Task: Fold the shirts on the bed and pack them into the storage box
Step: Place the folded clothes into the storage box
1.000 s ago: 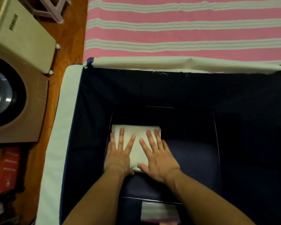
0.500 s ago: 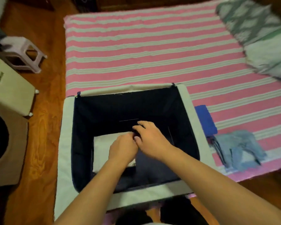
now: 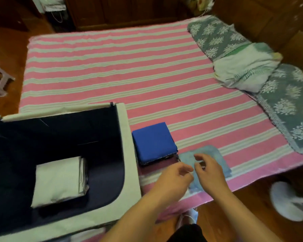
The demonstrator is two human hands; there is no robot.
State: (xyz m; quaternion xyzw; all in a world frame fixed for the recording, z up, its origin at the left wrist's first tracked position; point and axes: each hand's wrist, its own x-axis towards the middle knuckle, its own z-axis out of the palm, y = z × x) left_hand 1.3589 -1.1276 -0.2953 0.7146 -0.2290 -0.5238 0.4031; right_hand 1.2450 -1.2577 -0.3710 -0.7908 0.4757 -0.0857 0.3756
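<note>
One white shirt (image 3: 59, 179) lies packed in the storage box (image 3: 129, 154). Right of it, both hands, left (image 3: 173, 179) and right (image 3: 210, 173), hover loose and empty over the light-blue shirt (image 3: 208, 152), seemingly next.

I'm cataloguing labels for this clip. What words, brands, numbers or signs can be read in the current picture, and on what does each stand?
None can be read. The storage box, the white folded shirt inside it, the blue folded shirt, the pale blue shirt and the striped bedsheet show no lettering. The bags at the far wall are too blurred to tell.
</note>
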